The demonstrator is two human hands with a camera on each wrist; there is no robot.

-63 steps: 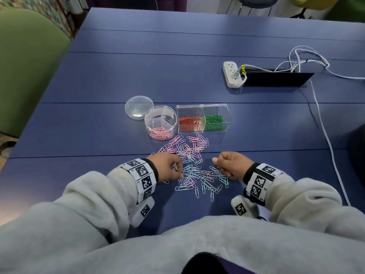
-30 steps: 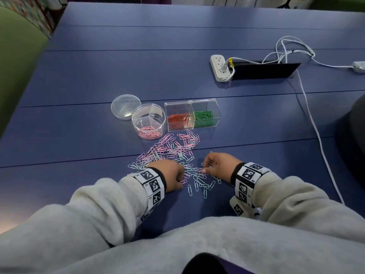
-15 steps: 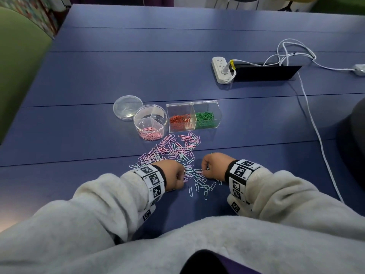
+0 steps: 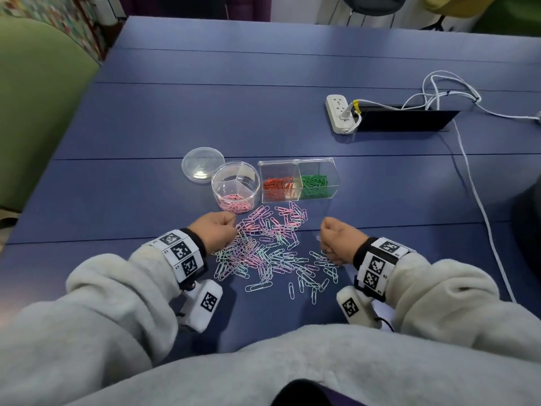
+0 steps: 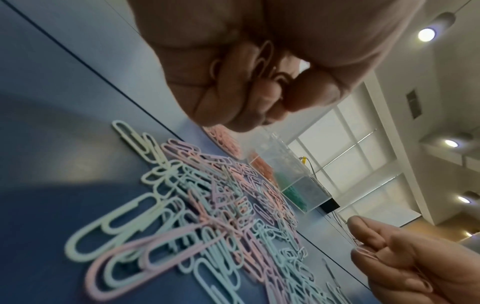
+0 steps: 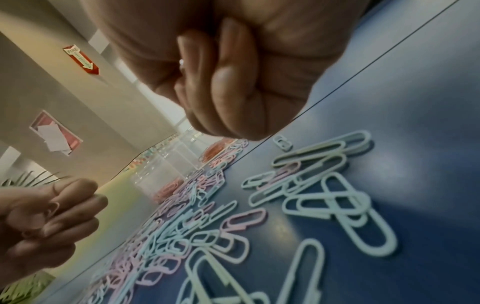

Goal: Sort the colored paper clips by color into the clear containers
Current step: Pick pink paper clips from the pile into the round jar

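Partly done, by the look of it. Red clips [image 4: 277, 184] and green clips [image 4: 314, 183] already sorted into the two halves of the clear box [image 4: 333, 171], red in the left half, green in the right. Some pink clips [image 4: 234, 204] down in the near part of the round tub [image 4: 235, 187]; the tub's other parts look bare. Round lid [image 4: 202, 167] lying off, just beside the tub on the far left. Lots left to do: a big loose pile of clips [image 4: 269, 253] spread on the blue table [image 4: 263, 92], between the hands and just in front of the tubs, pink, light blue, pale green and maybe purple all mixed up. Left hand [image 4: 215, 232] curled tight at the left edge of the pile, with a few pinkish clips tucked in the fist, clear in the left wrist view. Right hand [image 4: 341, 240] curled at the right edge, pinching a pink clip between thumb and finger. Next, most likely, a drop of those pink ones into the round tub. No home showing yet for blue or pale green, so maybe the tub's bare parts for those.
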